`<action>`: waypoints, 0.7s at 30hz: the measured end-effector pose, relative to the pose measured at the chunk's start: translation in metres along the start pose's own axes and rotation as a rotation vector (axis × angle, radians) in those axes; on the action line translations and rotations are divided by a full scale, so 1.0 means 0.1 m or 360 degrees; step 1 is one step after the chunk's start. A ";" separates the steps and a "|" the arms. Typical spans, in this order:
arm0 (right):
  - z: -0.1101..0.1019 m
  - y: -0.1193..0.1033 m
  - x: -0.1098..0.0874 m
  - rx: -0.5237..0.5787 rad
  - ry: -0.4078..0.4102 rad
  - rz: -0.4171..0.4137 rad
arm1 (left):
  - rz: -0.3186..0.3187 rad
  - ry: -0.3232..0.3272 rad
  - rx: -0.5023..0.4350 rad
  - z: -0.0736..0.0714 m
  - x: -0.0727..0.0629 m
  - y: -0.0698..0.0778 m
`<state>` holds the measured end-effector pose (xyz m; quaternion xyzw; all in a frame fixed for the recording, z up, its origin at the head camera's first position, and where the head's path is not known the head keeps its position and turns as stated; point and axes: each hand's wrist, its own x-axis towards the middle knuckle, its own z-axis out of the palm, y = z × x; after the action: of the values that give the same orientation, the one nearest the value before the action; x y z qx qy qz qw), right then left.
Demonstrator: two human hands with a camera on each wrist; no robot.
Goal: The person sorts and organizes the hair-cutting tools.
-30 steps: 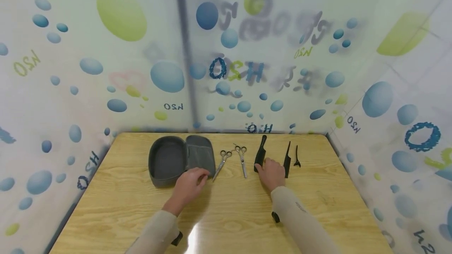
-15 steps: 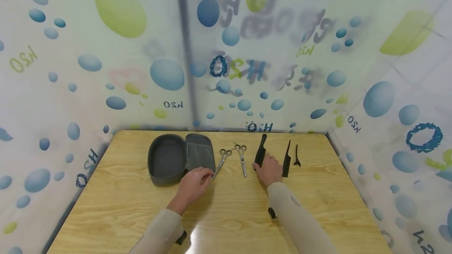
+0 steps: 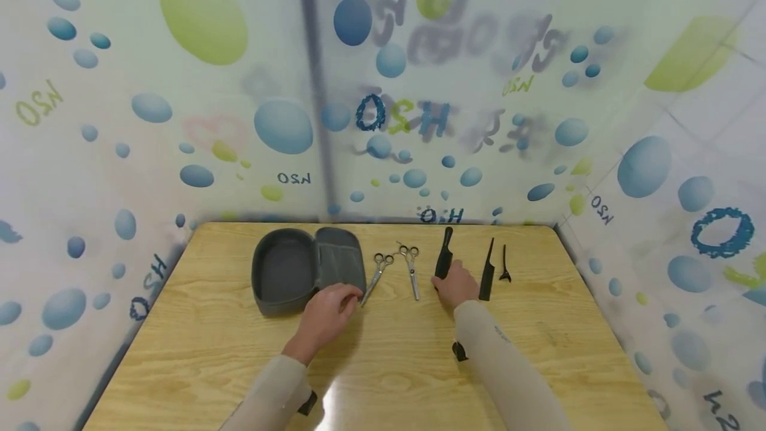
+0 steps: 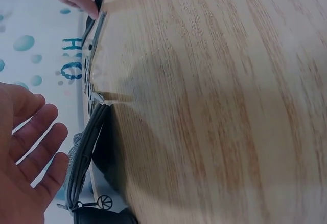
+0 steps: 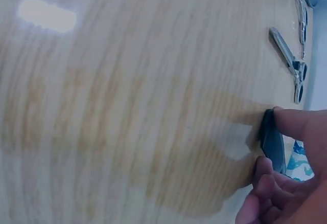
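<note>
fingers of right hand pinch black comb; left hand open.

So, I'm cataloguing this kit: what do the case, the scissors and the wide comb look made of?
The case looks like dark grey fabric, matte, with a zip rim. Both scissors look like polished metal, silvery and glinting. The wide comb under the right hand looks like black plastic, slightly glossy; only a guess.

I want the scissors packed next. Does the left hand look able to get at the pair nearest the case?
Probably yes: the left hand lies open beside those scissors, with only bare table between them.
</note>
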<state>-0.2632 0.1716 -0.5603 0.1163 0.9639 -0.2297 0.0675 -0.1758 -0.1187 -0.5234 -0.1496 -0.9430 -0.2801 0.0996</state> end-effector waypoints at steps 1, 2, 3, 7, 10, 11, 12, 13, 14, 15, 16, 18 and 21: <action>0.00 0.01 0.01 0.0021 -0.0017 0.0011 | 0.0006 -0.0004 0.0004 0.00 0.00 0.00; -0.01 0.02 0.01 0.0048 -0.0032 0.0017 | 0.0009 -0.0009 0.0012 0.00 0.00 0.00; -0.02 0.02 0.02 0.0076 -0.0048 0.0024 | 0.0015 -0.0008 0.0015 0.00 0.00 0.00; -0.07 0.04 0.01 0.0173 -0.0084 0.0035 | 0.0025 0.0008 0.0004 0.00 0.01 0.00; -0.10 0.05 -0.02 0.0232 -0.0118 0.0038 | 0.0009 -0.0013 -0.0006 0.00 0.01 0.01; -0.12 0.05 -0.03 0.0257 -0.0132 0.0036 | 0.0002 -0.0023 -0.0011 0.00 0.01 0.01; -0.13 0.05 -0.04 0.0277 -0.0147 0.0039 | -0.0009 -0.0035 -0.0012 0.00 0.01 0.01; -0.14 0.05 -0.05 0.0302 -0.0162 0.0048 | -0.0016 -0.0048 -0.0015 0.00 0.01 0.01; -0.15 0.05 -0.07 0.0314 -0.0169 0.0048 | -0.0020 -0.0054 -0.0018 0.00 0.01 0.01; -0.16 0.05 -0.08 0.0327 -0.0172 0.0048 | -0.0027 -0.0060 -0.0025 -0.01 0.01 0.01; -0.17 0.05 -0.08 0.0333 -0.0169 0.0041 | -0.0029 -0.0056 -0.0029 -0.01 0.01 0.01; -0.17 0.05 -0.10 0.0326 -0.0156 0.0017 | -0.0026 -0.0042 -0.0029 -0.02 0.01 0.01; -0.18 0.06 -0.11 0.0318 -0.0138 -0.0022 | -0.0022 -0.0023 -0.0046 -0.03 0.01 0.02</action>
<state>-0.2529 0.1832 -0.5447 0.1057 0.9332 -0.3300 0.0955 -0.1761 -0.1185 -0.5199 -0.1464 -0.9406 -0.2932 0.0886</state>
